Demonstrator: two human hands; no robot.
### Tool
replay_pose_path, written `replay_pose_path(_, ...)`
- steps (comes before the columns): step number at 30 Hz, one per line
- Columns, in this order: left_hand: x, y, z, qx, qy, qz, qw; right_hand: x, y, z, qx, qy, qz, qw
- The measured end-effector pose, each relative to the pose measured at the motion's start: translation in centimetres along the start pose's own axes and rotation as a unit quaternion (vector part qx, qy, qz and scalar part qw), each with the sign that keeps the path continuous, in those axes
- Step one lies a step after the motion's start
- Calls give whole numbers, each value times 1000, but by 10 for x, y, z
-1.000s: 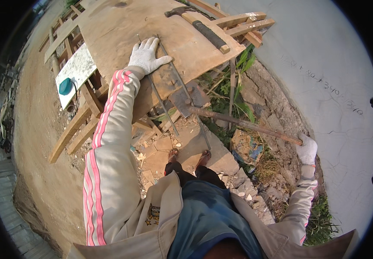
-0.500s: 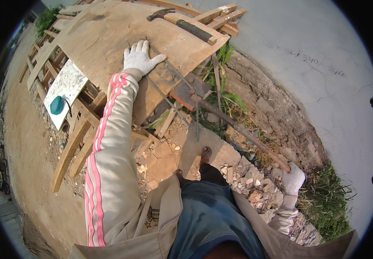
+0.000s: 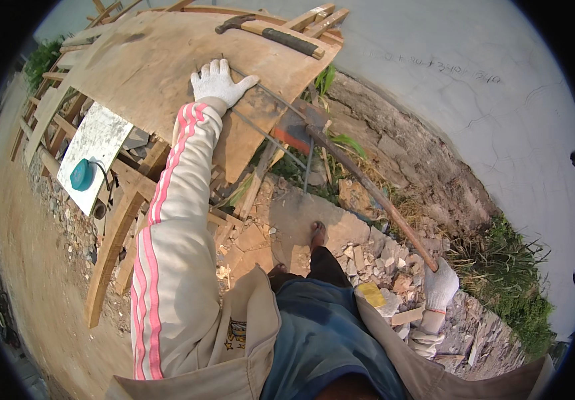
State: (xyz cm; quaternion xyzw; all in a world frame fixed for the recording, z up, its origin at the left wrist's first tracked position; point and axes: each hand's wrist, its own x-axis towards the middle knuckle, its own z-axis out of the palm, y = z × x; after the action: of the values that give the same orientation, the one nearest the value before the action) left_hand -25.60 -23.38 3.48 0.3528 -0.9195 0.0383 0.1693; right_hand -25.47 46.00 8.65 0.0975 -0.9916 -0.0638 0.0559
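Note:
My left hand [image 3: 217,83] wears a white knitted glove and lies flat with fingers spread on a plywood board [image 3: 161,53], pressing near thin steel rods [image 3: 271,133]. Those rods run from the hand past the board's near right edge; one piece hangs downward there. My right hand [image 3: 441,283], also gloved, is closed round the near end of a long rusty metal bar [image 3: 381,197]. The bar's far end meets the rods beside a reddish-orange metal piece [image 3: 292,137] at the board's edge. How bar and rods engage is too small to tell.
A claw hammer [image 3: 274,37] lies at the board's far right. A teal tape measure [image 3: 82,175] rests on a white panel [image 3: 101,130] at left. Timber pieces [image 3: 111,250] stick out below. Rubble [image 3: 381,267] covers the ground by my feet; a grey wall [image 3: 474,100] stands at right.
The bar and my right hand have shifted slightly left and down in view. The whole scene has moved a little as my head moved. My left hand stays pressed on the board.

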Motion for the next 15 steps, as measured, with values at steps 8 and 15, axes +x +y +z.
replay_pose_path(8,0,0,4,-10,-12,0,1000,-47,2,-15,102,-60,-87,989)
replay_pose_path(15,1,1,-6,3,-21,-12,1000,15,37,-28,141,-102,-151,973)
